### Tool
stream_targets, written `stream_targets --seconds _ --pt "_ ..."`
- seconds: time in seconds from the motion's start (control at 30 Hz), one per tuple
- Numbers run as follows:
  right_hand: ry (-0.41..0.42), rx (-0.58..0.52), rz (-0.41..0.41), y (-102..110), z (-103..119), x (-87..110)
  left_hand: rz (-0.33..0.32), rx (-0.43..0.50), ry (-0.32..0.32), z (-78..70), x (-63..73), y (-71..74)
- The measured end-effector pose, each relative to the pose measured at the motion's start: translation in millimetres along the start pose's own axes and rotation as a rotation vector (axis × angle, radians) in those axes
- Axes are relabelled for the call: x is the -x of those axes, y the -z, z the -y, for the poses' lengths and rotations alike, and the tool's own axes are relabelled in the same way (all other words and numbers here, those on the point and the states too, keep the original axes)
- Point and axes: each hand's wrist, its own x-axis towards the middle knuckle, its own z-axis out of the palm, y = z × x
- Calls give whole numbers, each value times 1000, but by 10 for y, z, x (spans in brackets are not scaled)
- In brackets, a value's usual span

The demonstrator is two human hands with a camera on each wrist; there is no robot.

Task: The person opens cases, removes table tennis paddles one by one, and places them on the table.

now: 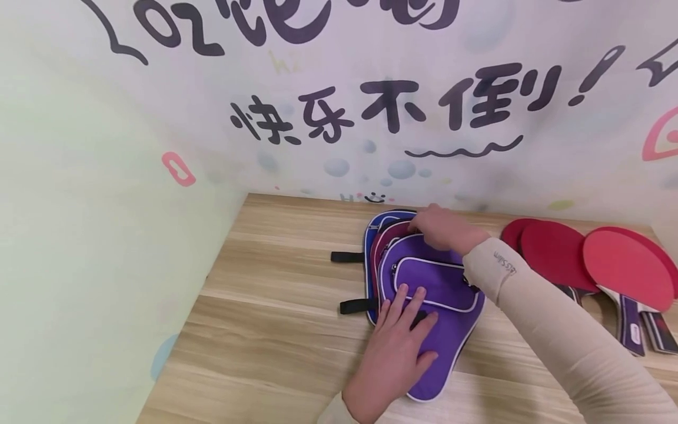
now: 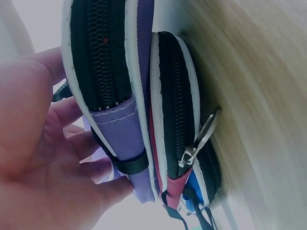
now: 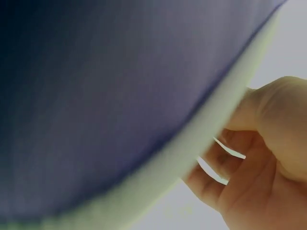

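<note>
A purple table tennis paddle case (image 1: 445,285) with white piping and a zipped front pocket lies on top of a stack. Under it, offset to the far left, are a dark red case (image 1: 377,250) and a blue case (image 1: 369,235). My left hand (image 1: 389,347) rests on the purple case's lower left part, fingers spread. In the left wrist view its fingers (image 2: 86,143) lie along the case beside a black strap. My right hand (image 1: 445,228) grips the purple case's far edge; in the right wrist view its fingers (image 3: 211,179) go behind the white-piped rim, fingertips hidden.
Several red-faced table tennis paddles (image 1: 556,253) lie to the right, partly behind my right sleeve (image 1: 572,341). Black straps (image 1: 357,305) stick out left of the stack. The wooden table (image 1: 265,265) meets a printed wall (image 1: 318,165) at the back.
</note>
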Motion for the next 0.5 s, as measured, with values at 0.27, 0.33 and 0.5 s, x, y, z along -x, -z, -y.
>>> stream_targets --seconds 0.27,0.33,0.5 --pt "-24 -7 47 26 -77 24 12 1 1 -3 5 -9" --pt "-26 4 41 30 -85 31 16 2 2 -5 2 -12" --pt "-12 7 42 46 -126 60 25 7 -1 -15 -12 -4"
